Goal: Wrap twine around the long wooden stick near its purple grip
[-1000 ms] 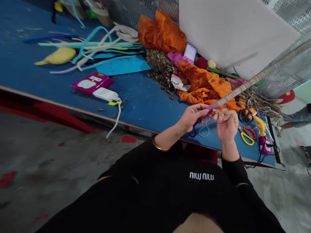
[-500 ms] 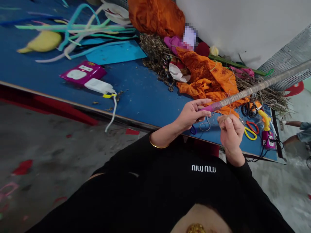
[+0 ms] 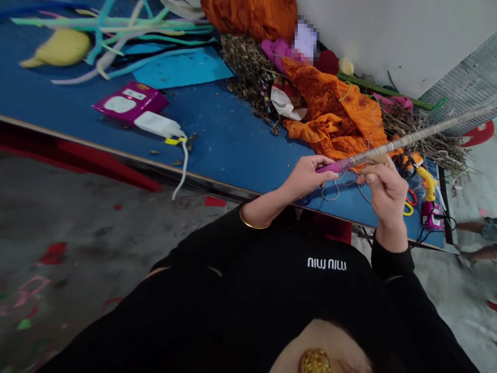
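Note:
A long wrapped stick (image 3: 407, 139) with a magenta end slants up to the right over the blue table's front edge. My left hand (image 3: 308, 177) is closed round its magenta end. My right hand (image 3: 386, 184) is just below the stick's middle, its fingers pinched together; thin grey string (image 3: 330, 191) loops between the hands, and what the fingers grip is too small to make out. Crumpled orange cloth (image 3: 334, 116) lies behind the stick. Partly hidden by my right hand are scissors (image 3: 408, 208) with red and yellow handles.
On the blue table (image 3: 217, 140) lie a purple packet (image 3: 130, 103), a white bottle (image 3: 157, 124), foam-like strips (image 3: 155, 39), a yellow pear-shaped object (image 3: 64, 47), dry twigs (image 3: 246, 67) and a yellow glue gun (image 3: 427, 182). A person's legs (image 3: 479, 254) show at the far right.
My right hand has moved right and slightly up, closer to the stick, and now covers part of the scissors. My left hand keeps its hold. The view has shifted slightly.

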Tool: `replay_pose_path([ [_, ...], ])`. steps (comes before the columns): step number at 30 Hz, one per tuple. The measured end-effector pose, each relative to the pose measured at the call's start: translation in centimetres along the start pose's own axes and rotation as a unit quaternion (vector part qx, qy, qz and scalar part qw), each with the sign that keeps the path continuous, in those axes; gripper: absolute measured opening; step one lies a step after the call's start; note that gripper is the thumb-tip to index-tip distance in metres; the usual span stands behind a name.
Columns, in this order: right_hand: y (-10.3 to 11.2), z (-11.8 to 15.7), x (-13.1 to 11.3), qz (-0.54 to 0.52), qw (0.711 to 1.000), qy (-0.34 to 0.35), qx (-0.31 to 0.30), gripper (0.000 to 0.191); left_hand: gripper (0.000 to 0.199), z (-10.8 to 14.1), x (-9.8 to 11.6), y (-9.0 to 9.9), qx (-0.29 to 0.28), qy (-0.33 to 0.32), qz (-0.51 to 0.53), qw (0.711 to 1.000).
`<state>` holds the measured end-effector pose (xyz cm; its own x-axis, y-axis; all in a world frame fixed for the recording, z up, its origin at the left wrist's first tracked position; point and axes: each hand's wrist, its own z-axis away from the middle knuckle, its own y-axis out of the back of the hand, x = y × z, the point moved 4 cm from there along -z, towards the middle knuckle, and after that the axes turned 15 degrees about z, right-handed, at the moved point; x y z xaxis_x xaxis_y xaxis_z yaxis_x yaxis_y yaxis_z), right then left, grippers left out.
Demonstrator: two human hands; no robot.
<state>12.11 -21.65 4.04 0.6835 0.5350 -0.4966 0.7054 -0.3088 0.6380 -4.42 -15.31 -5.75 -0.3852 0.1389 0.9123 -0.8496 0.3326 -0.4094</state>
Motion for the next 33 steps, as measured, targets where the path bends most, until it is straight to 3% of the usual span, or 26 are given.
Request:
replay_pose_path([
  [6,-1.2,-2.3,-0.4,-0.068,0.989,0.048,-0.125,0.041,0.02,-0.1,0.4,-0.2,-0.011,-0.039,-0.079,0.996],
  [15,-3.6,-3.9,2.8,-0.083,0.991,-0.037,-0.103,0.046,0.026,0.4,0.1,0.0,-0.018,-0.071,-0.216,0.974],
  [20,-4.6,-3.6,3.8,-0.056,0.987,-0.08,-0.125,0.05,0.033,1.1,0.2,-0.2,-0.023,-0.115,-0.344,0.932],
  [26,-5.3,-3.6,3.8,-0.028,0.986,-0.073,-0.149,0.052,0.048,1.9,-0.2,-0.4,-0.026,-0.163,-0.445,0.88],
  [33,-5.7,-3.5,3.5,-0.042,0.984,-0.072,-0.157,0.053,0.035,2.3,-0.3,-0.3,-0.067,-0.259,-0.484,0.833],
])
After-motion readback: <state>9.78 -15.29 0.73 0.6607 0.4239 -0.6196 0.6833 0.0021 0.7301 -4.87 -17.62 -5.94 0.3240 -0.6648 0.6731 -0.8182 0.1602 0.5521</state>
